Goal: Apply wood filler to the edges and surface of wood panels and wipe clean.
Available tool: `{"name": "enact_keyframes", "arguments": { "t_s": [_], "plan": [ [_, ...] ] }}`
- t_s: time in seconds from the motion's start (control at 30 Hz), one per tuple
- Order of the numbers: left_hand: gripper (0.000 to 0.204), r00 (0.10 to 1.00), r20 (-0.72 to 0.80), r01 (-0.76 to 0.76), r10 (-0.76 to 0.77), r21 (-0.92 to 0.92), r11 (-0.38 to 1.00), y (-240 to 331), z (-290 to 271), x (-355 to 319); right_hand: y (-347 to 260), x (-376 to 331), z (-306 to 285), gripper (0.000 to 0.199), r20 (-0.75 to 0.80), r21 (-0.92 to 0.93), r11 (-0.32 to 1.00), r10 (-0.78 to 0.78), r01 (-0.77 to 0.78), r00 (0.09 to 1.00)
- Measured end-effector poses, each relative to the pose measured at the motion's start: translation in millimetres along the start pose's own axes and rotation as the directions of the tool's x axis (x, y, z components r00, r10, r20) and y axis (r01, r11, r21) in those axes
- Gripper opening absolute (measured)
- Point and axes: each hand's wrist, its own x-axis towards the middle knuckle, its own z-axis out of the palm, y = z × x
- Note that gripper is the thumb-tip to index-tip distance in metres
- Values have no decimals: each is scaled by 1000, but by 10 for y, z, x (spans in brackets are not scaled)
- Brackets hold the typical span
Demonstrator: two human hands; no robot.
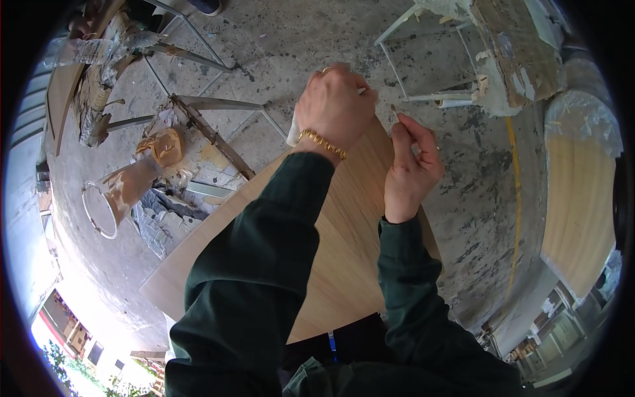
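Note:
A wood-grain board (350, 245) lies in front of me beneath both forearms, its narrow far end under my hands. Over that far end my left hand (336, 102) is closed, back of the hand up, a gold bead bracelet at the wrist. A bit of white material (293, 134) shows beside that wrist; the hand hides what its fingers hold. Just right of the board's edge, my right hand (413, 165) pinches a small, thin brownish piece (395, 110) between thumb and forefinger. Its tip points toward my left hand.
At left, a messy stool top (215, 142) carries scraps, near a clear cup (116, 198) smeared brown and a tan-coated container (167, 147). Another crusted stand (509, 59) is far right. A plastic-wrapped wood-grain panel (575, 205) stands at right. A shoe (206, 6) shows at the top.

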Motion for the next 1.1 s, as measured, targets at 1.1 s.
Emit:
{"name": "enact_keyframes", "arguments": {
  "t_s": [1.1],
  "plan": [
    [19, 939, -298, -27, 172, 433, 901, -1553, -1146, -3114, -57, -599, 248, 23, 289, -96, 962, -217, 254, 932]
  ]
}}
